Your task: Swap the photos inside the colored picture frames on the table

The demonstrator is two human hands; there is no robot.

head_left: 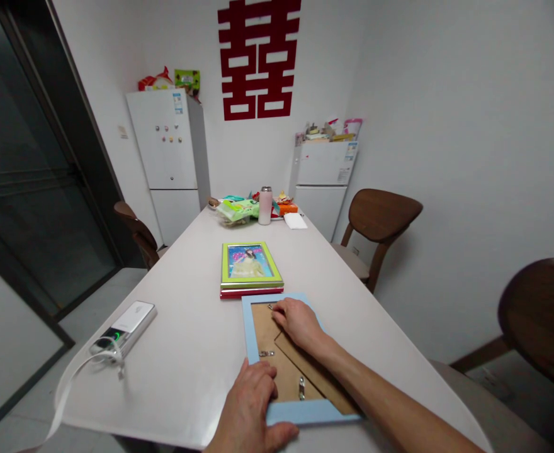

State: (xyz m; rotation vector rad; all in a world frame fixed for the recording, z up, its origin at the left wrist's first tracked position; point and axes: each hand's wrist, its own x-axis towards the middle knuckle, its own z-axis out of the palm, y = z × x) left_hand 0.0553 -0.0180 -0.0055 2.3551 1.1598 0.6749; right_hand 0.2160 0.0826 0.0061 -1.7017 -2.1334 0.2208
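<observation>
A light blue picture frame lies face down near the table's front edge, its brown backing board and folded-flat stand showing. My left hand grips the frame's lower left corner, fingers over the left side and thumb along the bottom edge. At the top of the backing, my right hand is closed, with thumb and fingertips at a small metal clip. Two more metal pieces show on the board, a clip at the left and a hanger lower down. My right forearm covers the frame's right side.
Just beyond lies a green picture frame stacked on a red one. A power bank with a white cable sits at the left. Snack bags and a pink bottle stand at the far end. Chairs flank the table.
</observation>
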